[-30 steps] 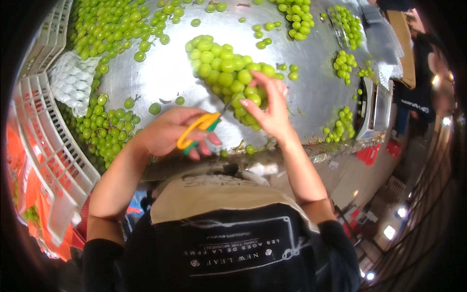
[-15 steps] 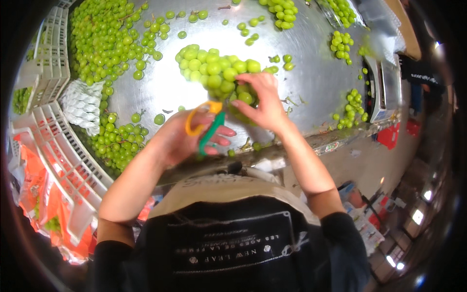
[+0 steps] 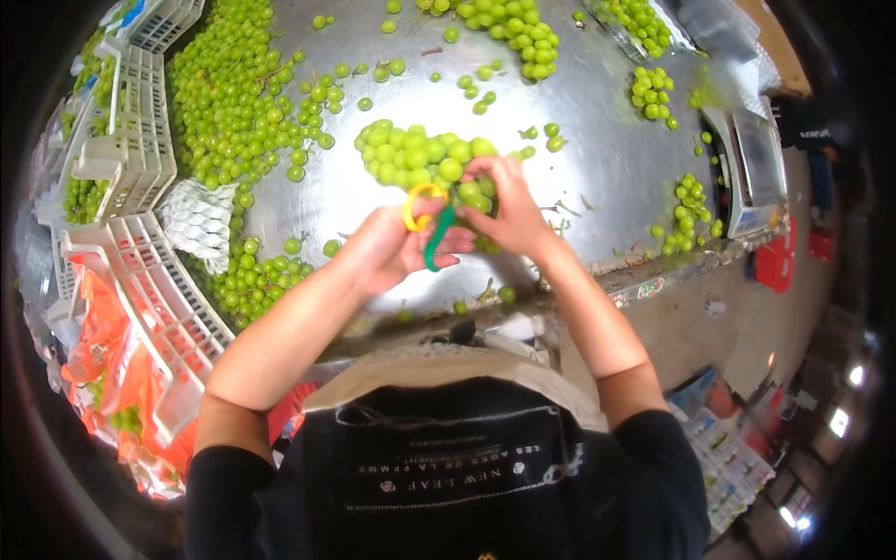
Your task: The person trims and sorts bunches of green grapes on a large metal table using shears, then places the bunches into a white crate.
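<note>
A large bunch of green grapes (image 3: 411, 154) is in front of me, over the shiny metal table. My right hand (image 3: 509, 207) grips its near right end, thumb and fingers curled on the stem side. In my left hand (image 3: 397, 247) is a pair of scissors (image 3: 435, 245) with one yellow and one green handle. The thumb sits at the yellow loop and the other fingers lie by the green handle. The scissors point toward the bunch; their blades are hidden among the grapes and my hands.
Loose grapes (image 3: 233, 112) are heaped at the left beside white plastic crates (image 3: 140, 140) and white foam netting (image 3: 198, 224). Smaller bunches (image 3: 686, 215) lie at the right, near a scale (image 3: 754, 177). Another bunch (image 3: 523, 33) lies at the back. The metal table's edge (image 3: 644, 275) runs just before me.
My left hand with the scissors has moved closer to the stem side of the bunch, and the handles have turned and drawn nearer together. The whole view has shifted slightly.
</note>
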The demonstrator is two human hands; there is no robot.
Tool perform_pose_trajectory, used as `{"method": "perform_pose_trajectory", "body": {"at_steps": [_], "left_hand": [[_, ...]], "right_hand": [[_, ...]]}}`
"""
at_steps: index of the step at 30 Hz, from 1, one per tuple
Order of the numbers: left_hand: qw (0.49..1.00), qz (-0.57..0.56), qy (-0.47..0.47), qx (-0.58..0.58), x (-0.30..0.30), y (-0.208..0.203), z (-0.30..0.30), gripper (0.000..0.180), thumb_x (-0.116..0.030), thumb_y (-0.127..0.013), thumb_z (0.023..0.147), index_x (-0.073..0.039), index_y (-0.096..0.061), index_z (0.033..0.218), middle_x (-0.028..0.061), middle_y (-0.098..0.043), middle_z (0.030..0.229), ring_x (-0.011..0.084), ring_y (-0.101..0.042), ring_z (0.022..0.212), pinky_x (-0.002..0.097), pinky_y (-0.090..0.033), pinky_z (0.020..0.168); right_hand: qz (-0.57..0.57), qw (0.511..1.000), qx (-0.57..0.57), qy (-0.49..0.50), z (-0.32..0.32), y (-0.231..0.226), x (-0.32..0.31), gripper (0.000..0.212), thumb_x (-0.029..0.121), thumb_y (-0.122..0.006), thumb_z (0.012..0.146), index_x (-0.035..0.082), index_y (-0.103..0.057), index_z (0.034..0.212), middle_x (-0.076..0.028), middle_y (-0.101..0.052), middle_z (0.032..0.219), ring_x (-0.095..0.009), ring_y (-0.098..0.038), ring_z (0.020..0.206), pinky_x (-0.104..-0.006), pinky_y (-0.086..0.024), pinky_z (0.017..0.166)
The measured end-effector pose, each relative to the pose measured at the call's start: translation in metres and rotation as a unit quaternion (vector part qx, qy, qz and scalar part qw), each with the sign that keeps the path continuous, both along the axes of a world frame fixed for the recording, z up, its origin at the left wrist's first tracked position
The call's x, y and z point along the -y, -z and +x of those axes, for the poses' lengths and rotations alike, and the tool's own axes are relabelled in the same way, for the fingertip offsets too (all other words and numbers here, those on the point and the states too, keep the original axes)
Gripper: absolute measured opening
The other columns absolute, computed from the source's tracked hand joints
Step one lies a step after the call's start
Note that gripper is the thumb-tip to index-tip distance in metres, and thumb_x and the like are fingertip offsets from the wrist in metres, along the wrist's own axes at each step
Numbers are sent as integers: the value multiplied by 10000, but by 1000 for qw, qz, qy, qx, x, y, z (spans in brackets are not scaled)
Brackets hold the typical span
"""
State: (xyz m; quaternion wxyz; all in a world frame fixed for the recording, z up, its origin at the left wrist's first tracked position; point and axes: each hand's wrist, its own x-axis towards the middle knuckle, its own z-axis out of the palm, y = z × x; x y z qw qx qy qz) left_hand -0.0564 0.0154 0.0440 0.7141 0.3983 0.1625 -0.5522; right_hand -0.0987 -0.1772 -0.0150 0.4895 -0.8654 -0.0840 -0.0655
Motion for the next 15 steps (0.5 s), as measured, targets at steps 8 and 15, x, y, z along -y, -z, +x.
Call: {"method": "perform_pose_trajectory", "body": {"at_steps": [8, 15], "left_hand": [[996, 74, 53, 13, 7, -9, 17, 230, -253, -498, 891, -24, -520, 887, 166, -631, 871, 253, -650, 798, 350, -539, 725], [977, 132, 167, 2, 20, -18, 41, 326, -233, -473, 906, 24, -444, 1105, 220, -617, 886, 302, -659, 760, 362, -586, 608]], "right_hand": [[-65, 997, 18, -46, 2, -7, 1, 458, 122, -699, 678, 94, -539, 1106, -87, -539, 995, -262, -447, 965, -365, -313, 898], [-42, 998, 20, -40, 1, 1, 1, 436, 204, -684, 687, 116, -558, 1095, -61, -532, 958, -244, -439, 1000, -397, -235, 966]]}}
